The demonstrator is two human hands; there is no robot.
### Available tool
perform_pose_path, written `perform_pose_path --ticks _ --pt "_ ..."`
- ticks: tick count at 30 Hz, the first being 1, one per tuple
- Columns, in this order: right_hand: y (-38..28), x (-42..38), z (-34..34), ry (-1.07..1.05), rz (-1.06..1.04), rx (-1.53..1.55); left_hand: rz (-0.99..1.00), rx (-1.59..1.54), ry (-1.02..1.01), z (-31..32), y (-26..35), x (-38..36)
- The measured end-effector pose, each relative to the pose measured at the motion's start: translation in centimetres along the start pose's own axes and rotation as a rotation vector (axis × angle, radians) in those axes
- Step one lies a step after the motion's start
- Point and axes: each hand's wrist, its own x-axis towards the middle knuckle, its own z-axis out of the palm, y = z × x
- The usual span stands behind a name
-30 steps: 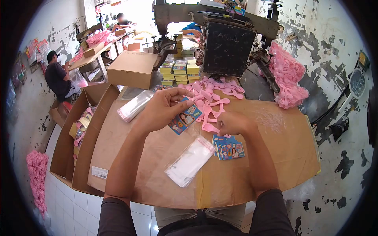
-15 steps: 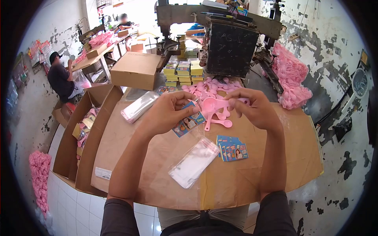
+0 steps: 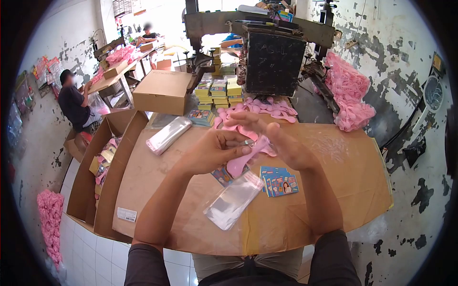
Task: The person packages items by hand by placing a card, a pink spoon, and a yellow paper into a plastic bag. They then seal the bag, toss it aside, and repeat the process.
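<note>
The pink spoons (image 3: pixel 236 166) had swung lower above the counter (image 3: pixel 365 186), partly covering the blue card (image 3: pixel 220 176) and apparently pinched by the left hand (image 3: pixel 210 152), while the right hand (image 3: pixel 290 148) had spread its grip, suggesting that only the left now bore them.

No text reads clearly on the scrawled black box (image 3: pixel 275 64), the blue cards (image 3: pixel 280 183) or the white label (image 3: pixel 127 214).
</note>
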Motion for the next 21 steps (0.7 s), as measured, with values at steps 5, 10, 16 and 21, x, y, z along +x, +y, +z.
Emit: perform_pose_path --ticks 5,10,16,21 --pt "-1.1 -0.4 -1.8 -0.095 -0.091 0.123 0.116 -0.321 -0.196 -0.5 -0.8 0.0" --pt "-1.5 -0.7 -0.4 -0.020 -0.221 -0.552 0.181 -0.220 -0.232 -0.8 -3.0 1.0" --pt "-4.0 -1.8 0.7 0.089 -0.239 -1.055 0.218 0.115 -0.002 -0.6 -2.1 0.8" --pt "-3.4 -1.6 1.0 0.309 -0.133 -0.943 0.296 0.109 -0.089 0.6 -1.2 -0.3"
